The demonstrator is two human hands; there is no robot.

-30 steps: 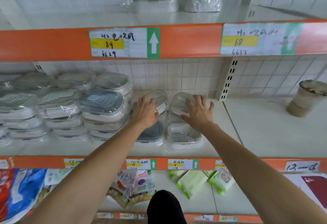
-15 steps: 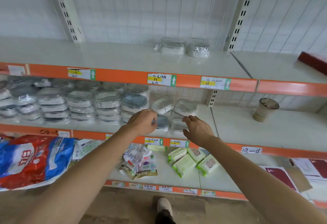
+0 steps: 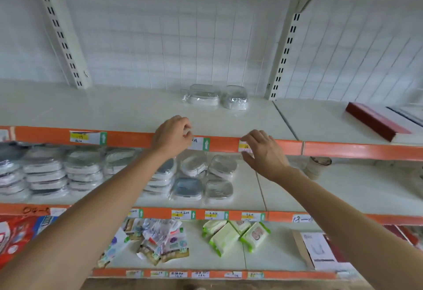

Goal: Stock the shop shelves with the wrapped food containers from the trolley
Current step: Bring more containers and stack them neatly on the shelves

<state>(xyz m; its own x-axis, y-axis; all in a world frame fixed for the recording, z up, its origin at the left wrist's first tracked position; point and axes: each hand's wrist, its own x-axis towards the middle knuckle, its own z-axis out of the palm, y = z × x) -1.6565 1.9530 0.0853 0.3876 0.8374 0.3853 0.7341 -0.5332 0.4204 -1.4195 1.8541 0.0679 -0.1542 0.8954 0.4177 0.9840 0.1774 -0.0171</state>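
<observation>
In the head view, the orange shelf edge [image 3: 128,139] of the upper shelf ran across the middle of the picture, and both hands were raised in front of it. The left hand [image 3: 172,135] sat over that edge with its fingers loosely curled, grasping nothing. The right hand [image 3: 263,150] hung just right of it, at the same edge, its fingers spread and relaxed, its grip released, also carrying nothing. A price label [image 3: 88,138] was stuck to the edge left of the left hand.

Above and behind the edge, two wrapped containers [image 3: 203,95] stood side by side at the back of the upper shelf, close to the white upright. Further right on that shelf lay a red box [image 3: 375,120].

Below the edge, on the next shelf down, stacks of wrapped food containers [image 3: 45,170] filled the left part. Four single containers [image 3: 201,179] lay under the gap between the two hands, two tilted at the back and two flat in front. A paper cup [image 3: 317,167] stood on this shelf, right of the right hand.

Two shelves below the edge lay green wipe packs [image 3: 229,234] and a heap of small sachets [image 3: 160,241].
</observation>
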